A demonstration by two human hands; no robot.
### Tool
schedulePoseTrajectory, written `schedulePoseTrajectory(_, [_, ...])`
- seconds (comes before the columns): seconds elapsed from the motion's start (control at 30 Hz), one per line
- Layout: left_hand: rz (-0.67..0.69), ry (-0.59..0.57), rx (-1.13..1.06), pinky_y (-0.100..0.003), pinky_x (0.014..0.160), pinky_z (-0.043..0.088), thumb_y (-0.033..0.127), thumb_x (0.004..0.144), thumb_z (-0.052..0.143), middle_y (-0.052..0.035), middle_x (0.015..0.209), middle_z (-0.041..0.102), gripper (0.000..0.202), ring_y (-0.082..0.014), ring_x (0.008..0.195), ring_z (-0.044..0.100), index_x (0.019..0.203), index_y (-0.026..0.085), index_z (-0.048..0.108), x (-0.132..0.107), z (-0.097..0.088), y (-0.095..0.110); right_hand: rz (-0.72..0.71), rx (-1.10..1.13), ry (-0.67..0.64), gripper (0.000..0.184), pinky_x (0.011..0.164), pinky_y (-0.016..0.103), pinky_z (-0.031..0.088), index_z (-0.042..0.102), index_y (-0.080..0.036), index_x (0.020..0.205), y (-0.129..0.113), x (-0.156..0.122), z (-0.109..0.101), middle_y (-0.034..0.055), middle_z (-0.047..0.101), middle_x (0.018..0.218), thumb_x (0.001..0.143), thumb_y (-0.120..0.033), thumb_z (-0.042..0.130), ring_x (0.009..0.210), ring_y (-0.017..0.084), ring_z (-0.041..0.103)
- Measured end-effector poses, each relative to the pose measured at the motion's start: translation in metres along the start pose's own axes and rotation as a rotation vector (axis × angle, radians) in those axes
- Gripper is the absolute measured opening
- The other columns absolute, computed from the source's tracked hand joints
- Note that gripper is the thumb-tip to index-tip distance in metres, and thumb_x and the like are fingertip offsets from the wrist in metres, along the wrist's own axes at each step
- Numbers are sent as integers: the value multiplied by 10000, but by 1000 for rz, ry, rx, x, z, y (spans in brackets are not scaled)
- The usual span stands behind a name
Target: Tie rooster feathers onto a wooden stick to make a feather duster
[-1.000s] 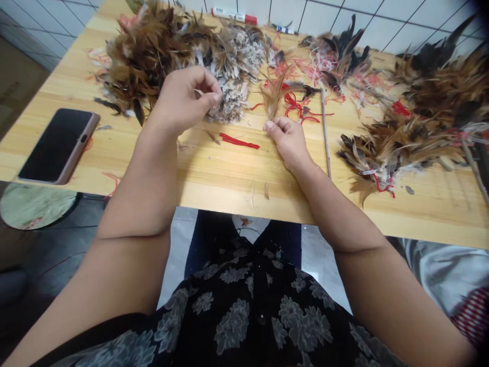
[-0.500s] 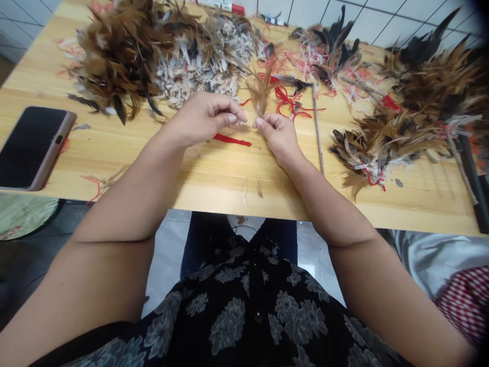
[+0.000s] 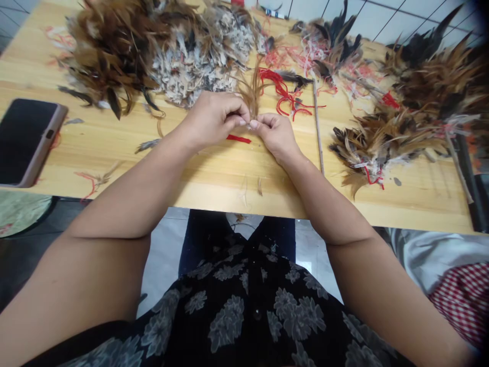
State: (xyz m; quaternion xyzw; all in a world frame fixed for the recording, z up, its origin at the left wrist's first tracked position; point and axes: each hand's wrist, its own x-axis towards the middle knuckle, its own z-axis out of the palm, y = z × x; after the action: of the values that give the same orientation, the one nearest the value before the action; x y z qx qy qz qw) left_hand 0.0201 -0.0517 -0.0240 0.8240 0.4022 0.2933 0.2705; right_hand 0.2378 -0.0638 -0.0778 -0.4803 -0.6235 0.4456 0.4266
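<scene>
Wooden table [image 3: 214,178] w/ feather piles [image 3: 114,46] along far side, phone [image 3: 26,137] at left edge. Left hand [image 3: 214,120] & right hand [image 3: 277,135] meet at centre, both pinching the base of a brown feather tuft [image 3: 250,97] that fans toward the far side. Red string [image 3: 239,138] lies on the table just near of the fingertips, thin stick [image 3: 317,127] to the right.

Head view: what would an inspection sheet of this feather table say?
Surface: wooden table, littered with small bits.
Job's things: feather bunch, pinched at its base by both hands.
Clutter: feather piles, red strings, thin stick, phone far left.
Hands: left hand and right hand, fingertips meeting, both shut on the bunch.
Cables: nothing seen.
Surroundings: white tiles beyond the table; checked cloth lower right.
</scene>
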Motion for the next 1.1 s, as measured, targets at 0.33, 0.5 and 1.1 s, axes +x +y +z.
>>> schedulePoseTrajectory(0.33, [251,56,124,-497,1010,601,379,1046,661,-34,1095,841,111,-281,1043,719,1046,342,765,6,10,-18,-26,9,-69,539,741,256,406,607,-194,842,9,2,-1,-38,479,779,1009,-602,917,801,105,458])
schedulePoseTrajectory(0.5, [129,46,57,-496,1105,549,441,1054,680,-51,1177,812,132,-298,1102,699,1094,329,736,5,10,-3,-16,0,-48,547,750,265,425,618,-197,834,3,0,-1,-34,470,774,1008,-623,913,813,115,479])
schedulePoseTrajectory(1.1, [-392,146,364,-420,979,478,278,839,722,-7,760,568,66,-233,904,545,789,257,684,-22,-88,-10,-21,33,76,552,837,303,532,687,-200,909,7,-3,-10,-11,536,831,1066,-716,802,850,144,533])
